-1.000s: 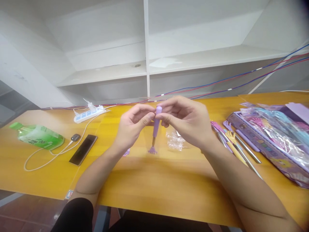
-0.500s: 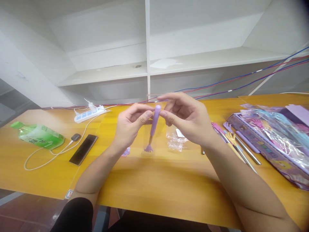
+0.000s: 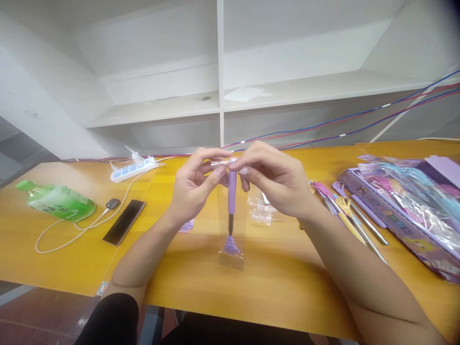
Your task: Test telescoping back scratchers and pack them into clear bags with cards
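Note:
A purple back scratcher [image 3: 232, 196] hangs upright in a clear plastic bag [image 3: 232, 261], its small hand-shaped end pointing down near the bag's bottom. My left hand [image 3: 196, 184] pinches the bag's upper edge at the left of the handle. On the other side, my right hand [image 3: 275, 177] has its fingers closed at the top of the handle and the bag's mouth; whether they grip the handle, the film or both is hard to tell. Behind my right hand lie loose clear bags [image 3: 260, 213]. A small purple printed card [image 3: 187, 226] rests beside my left wrist.
Several loose back scratchers [image 3: 347, 211] lie on the right, beside a purple box [image 3: 398, 230] heaped with bagged ones. To the left are a phone [image 3: 124, 223], a green bottle [image 3: 59, 201], a white cable and a power strip [image 3: 134, 168]. Shelves rise behind the table.
The back scratcher has moved down, from tilted to nearly vertical, and its head now sits near the bag's bottom. My right hand's fingers have closed in at the top of the handle.

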The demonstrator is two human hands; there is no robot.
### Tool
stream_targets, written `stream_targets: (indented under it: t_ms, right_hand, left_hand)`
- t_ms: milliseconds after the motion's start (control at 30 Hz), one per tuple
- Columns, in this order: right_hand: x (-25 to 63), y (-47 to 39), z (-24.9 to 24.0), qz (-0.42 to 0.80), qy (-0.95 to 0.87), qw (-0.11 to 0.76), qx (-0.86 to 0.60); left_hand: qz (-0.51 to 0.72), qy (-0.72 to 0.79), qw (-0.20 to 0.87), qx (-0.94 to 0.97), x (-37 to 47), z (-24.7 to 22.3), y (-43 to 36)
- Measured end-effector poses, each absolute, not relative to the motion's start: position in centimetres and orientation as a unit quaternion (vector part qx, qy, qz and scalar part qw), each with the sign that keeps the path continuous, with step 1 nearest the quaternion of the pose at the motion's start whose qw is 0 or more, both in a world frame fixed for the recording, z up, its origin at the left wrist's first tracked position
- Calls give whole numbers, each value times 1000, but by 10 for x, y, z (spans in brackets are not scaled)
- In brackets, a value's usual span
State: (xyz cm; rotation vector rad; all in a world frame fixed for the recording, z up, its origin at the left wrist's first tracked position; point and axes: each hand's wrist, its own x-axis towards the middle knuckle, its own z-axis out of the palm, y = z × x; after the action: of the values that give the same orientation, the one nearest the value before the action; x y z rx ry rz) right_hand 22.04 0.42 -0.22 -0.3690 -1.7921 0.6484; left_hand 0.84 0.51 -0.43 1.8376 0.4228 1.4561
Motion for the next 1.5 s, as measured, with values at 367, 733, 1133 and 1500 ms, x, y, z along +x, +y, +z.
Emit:
stream_targets:
  t_ms: [367,733,1133,1500]
  right_hand:
    - [224,4,0,266,-784,542,-147]
    - [226,4,6,90,-824,543,-133]
    - [225,0,7,23,-832,538,-132]
    - [214,1,-2,89,-789,583,-171]
  left_hand:
    - [588,164,346,712,12,-6,2]
    - [570,159,381,711,9,-6,-1]
    - [568,225,400,683,12,1,-8]
    - [575,261,421,651,7,-2,-7]
